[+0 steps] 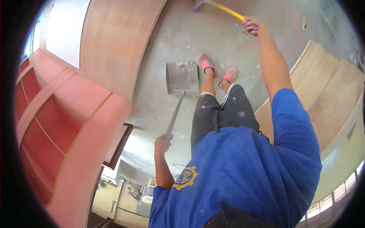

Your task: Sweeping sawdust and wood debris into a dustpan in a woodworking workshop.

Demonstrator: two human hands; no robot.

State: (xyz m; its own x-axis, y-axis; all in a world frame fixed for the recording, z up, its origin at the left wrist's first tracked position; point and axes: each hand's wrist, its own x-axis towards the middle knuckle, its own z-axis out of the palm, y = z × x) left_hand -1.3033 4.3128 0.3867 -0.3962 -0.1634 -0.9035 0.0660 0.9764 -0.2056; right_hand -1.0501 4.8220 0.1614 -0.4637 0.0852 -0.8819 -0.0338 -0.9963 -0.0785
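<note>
My left hand (163,143) is wrapped round the long grey handle of a metal dustpan (182,78). The pan rests on the floor just left of my feet, its inside scuffed with whitish marks. Out ahead to the right, my right hand (251,26) grips the yellow stick of a broom (225,9). Its stick slants away to the left, toward a purple end that is blurred and partly cut off by the picture's upper edge. The broom is well apart from the pan.
Pink shelving (83,110) curves along the left, beside a large wooden panel (114,38). Wooden boards (323,87) lie at the right. White specks dot the grey floor (167,41), and a small stick (303,24) lies far right. Clutter (133,192) stands at the lower left.
</note>
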